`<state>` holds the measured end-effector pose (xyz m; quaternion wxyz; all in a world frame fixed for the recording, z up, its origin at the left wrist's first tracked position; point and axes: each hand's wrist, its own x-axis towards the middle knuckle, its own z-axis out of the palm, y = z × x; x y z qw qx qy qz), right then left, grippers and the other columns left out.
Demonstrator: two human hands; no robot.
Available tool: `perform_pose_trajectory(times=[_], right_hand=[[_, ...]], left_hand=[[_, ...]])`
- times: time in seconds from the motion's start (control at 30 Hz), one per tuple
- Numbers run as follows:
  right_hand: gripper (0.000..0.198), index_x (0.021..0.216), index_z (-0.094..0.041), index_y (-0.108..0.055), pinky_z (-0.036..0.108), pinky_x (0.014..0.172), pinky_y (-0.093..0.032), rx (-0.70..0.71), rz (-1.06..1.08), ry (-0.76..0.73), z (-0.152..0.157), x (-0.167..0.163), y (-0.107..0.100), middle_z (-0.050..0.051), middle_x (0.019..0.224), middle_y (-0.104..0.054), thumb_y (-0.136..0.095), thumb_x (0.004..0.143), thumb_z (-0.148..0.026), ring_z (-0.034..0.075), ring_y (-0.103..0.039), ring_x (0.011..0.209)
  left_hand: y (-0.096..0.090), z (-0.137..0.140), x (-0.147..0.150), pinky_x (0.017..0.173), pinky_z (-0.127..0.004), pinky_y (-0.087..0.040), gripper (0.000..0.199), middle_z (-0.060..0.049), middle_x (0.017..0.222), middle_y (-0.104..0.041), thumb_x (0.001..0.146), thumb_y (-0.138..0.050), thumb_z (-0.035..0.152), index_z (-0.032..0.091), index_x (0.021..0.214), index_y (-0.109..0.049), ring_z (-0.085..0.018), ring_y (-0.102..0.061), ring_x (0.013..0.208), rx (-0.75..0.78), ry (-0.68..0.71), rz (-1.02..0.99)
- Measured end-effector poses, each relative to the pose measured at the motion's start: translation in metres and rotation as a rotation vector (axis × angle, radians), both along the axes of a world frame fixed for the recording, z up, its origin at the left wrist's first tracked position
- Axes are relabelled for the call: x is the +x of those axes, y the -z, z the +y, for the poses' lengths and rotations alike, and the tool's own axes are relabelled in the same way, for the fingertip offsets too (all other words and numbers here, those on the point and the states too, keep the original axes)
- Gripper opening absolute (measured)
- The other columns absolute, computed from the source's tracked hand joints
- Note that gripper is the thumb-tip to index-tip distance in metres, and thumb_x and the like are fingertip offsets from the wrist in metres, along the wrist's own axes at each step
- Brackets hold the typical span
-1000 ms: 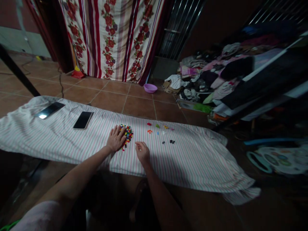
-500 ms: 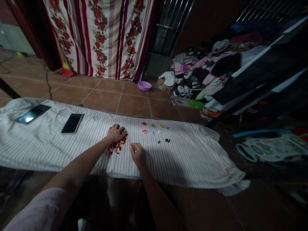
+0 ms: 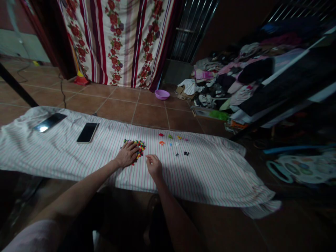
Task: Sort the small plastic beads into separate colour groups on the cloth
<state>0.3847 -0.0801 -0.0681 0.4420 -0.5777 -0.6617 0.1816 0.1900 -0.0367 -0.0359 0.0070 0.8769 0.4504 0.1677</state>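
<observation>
My left hand (image 3: 127, 154) lies flat with its fingers spread on a pile of small multicoloured pieces (image 3: 141, 148), covering part of it. Just right of the pile, my right hand (image 3: 154, 166) hovers over or rests on the striped cloth (image 3: 210, 175), thumb and forefinger pinched together. Whatever is in that pinch is too small to make out. Beyond it lie small groups sorted by colour: red pieces (image 3: 161, 134), green pieces (image 3: 170, 136), yellow pieces (image 3: 179, 137), orange pieces (image 3: 162, 142), a blue piece (image 3: 170, 144), white pieces (image 3: 177, 144) and black pieces (image 3: 186, 153).
Two dark-screened devices, a phone (image 3: 88, 132) and a larger one (image 3: 49, 122), lie on the cloth at the left. On the tiled floor behind stands a purple basin (image 3: 162, 94). Heaped clothes (image 3: 223, 78) fill the back right; a striped floral curtain (image 3: 126, 42) hangs behind.
My left hand has shifted towards me over the pile, uncovering pieces at its far side. My right hand stays pinched beside it. The whole view has swung slightly left.
</observation>
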Motion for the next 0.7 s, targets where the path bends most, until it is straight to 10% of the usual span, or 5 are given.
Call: perform_pose_trajectory(times=[0.33, 0.7], right_hand=[[0.025, 0.088, -0.020, -0.068, 0.024, 0.071, -0.052, 0.006, -0.017, 0.009, -0.001, 0.000, 0.000, 0.004, 0.087, -0.067, -0.045, 0.079, -0.016, 0.014, -0.062, 0.073], [0.026, 0.091, -0.020, -0.068, 0.024, 0.074, -0.052, 0.019, -0.022, 0.000, -0.003, -0.001, 0.001, 0.005, 0.088, -0.067, -0.045, 0.079, -0.016, 0.014, -0.063, 0.076]], left_hand=[[0.017, -0.053, -0.013, 0.111, -0.052, -0.030, 0.046, -0.015, 0.141, -0.046, 0.093, -0.028, 0.027, 0.013, 0.134, -0.046, -0.027, -0.019, 0.144, 0.101, -0.368, -0.204], [0.020, -0.062, -0.005, 0.102, -0.051, -0.036, 0.043, -0.020, 0.126, -0.058, 0.092, -0.028, 0.029, 0.010, 0.119, -0.057, -0.033, -0.044, 0.128, 0.154, -0.684, -0.242]])
